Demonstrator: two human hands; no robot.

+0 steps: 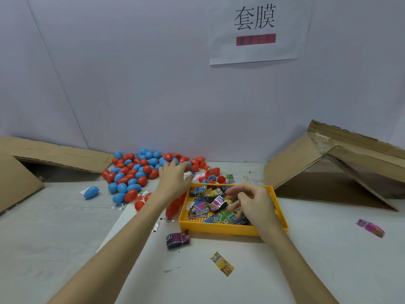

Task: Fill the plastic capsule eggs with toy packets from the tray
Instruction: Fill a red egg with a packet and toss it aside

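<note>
Yellow packet (222, 263): one, flat on the tabletop (306, 270), nearest the viewer, well short of both hands.
Dark bundle (177, 238): one banded stack of packets, just short of the tray's near left corner, between the two forearms.
Pink packet (370, 227): one, alone on the tabletop far out to the right of the right hand.
Right hand (252, 201): over the yellow tray (219, 229); its grip is half curled, fingertips down among the toy packets (215, 202), and I cannot tell whether it pinches one.
Tray contents: too many overlapping packets to count; blue, pink, green and purple wrappers show to the left of and under the right hand.
Left hand (174, 177): beyond the tray's far left corner; grip open, fingers spread and reaching onto the near edge of the egg pile.
Capsule eggs (135, 170): dozens, red and blue, heaped beyond and left of the left hand against the wall; a few open halves lie to its right, beyond the tray.
Stray blue egg (91, 191): one, apart, well left of the left hand.
Cardboard boxes: two, one (54, 159) far left, one (328, 167) far right.
Paper sign (255, 29): one on the wall.
</note>
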